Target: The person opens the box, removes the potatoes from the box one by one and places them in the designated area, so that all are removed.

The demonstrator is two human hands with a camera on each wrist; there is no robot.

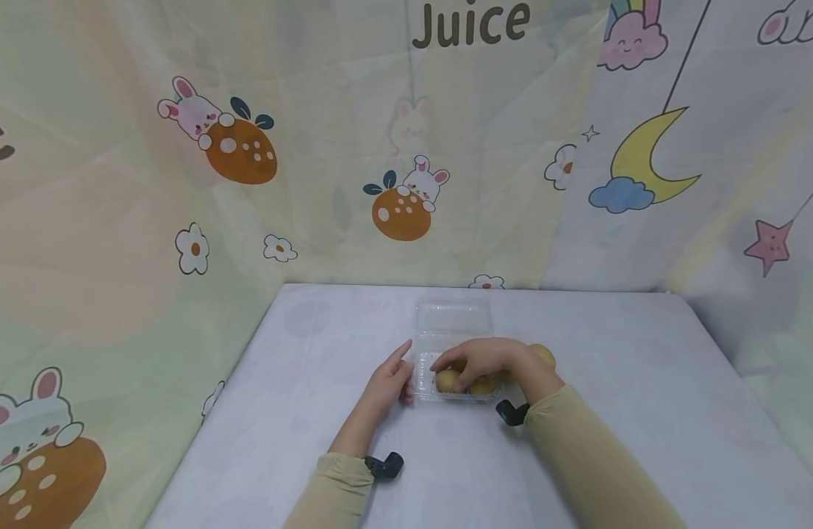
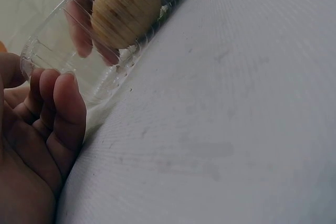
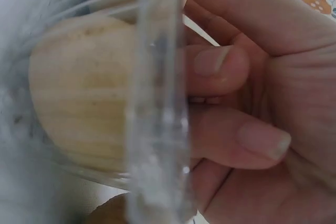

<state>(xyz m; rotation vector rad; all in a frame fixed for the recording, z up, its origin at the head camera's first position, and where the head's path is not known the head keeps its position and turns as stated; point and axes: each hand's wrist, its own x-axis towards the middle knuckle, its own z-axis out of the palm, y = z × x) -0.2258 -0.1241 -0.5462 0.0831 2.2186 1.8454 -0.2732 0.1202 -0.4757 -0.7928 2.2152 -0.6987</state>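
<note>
Right hand's grip (image 1: 489,358) reaches down into a clear plastic box, its fingers bent around the front-left potato (image 1: 447,380), a round, tan one; how firmly they hold it cannot be told. Left hand (image 1: 388,380) is just beside the box's left wall, index finger pointing forward, the others loosely bent and holding nothing. Open toward the back edge of a white-covered counter (image 1: 347,316), the box (image 1: 424,386) lies slightly left of the middle, its hinged lid (image 1: 454,317) laid back toward that edge. A second potato (image 1: 482,386) is beside the first, along the box's front wall, and another potato (image 1: 544,355) shows past the right wrist, toward the counter's right edge. Handling them well probably calls for a light pinch around the widest part, fingertips clear of the thin rim, each potato lowered rather than dropped, while the left hand steadies the wall without squeezing it. No brand or label can be read on the box. On the cartoon backdrop (image 1: 499,132), dark letters spell "Juice" (image 1: 471,26); lettering at the upper right and far left is cut off by the view.
</note>
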